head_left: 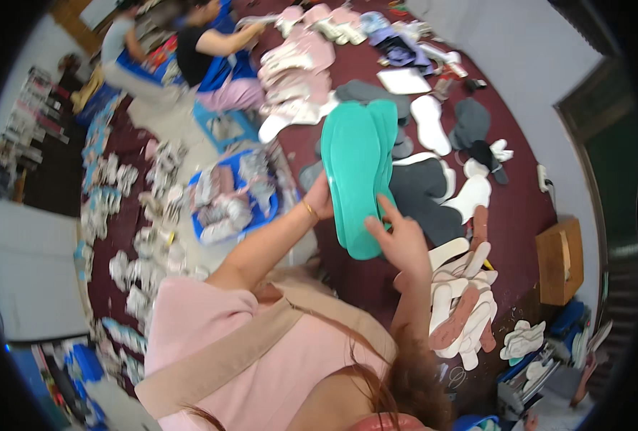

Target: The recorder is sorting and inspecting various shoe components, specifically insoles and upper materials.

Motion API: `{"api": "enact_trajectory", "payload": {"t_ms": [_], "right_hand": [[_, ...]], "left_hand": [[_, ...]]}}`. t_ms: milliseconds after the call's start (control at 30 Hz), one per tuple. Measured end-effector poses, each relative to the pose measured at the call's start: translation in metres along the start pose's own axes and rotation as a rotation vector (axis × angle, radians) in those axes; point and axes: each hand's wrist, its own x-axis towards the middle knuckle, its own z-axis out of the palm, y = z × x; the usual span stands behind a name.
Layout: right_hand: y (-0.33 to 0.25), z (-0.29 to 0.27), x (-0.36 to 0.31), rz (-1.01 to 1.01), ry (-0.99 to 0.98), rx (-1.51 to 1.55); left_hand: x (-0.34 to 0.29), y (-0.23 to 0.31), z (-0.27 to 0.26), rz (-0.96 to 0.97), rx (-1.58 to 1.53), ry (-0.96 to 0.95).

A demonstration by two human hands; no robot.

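Observation:
Several green shoe insoles (358, 172) are held up in a loose, slightly fanned stack above the dark red table. My left hand (321, 197) is closed around the stack's left edge, its fingers hidden behind the insoles. My right hand (403, 241) is at the stack's lower right edge, thumb and forefinger apart against the green surface. Behind the stack lie dark grey insole-shaped pieces (423, 194) and white ones (430, 122). Nearer to my right forearm is a heap of white and brownish-pink insoles (466, 302).
A blue tray (195, 208) of wrapped grey and pink bundles is to the left. Two people (207, 50) sit at the far left. Pink and white pieces (297, 68) are stacked at the far side. A brown box (560, 262) stands at the right by the wall.

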Motion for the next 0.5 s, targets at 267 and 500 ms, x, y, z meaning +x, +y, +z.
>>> {"api": "enact_trajectory", "payload": {"t_ms": [267,500], "right_hand": [[-0.042,0.067,0.045,-0.311,-0.282,0.230],[-0.124,0.148,0.094,-0.589,-0.573,0.275]], "left_hand": [[-0.094,0.062,-0.081,0.378,-0.110,0.169],[-0.199,0.132,-0.137,0.719,-0.116,0.355]]}}
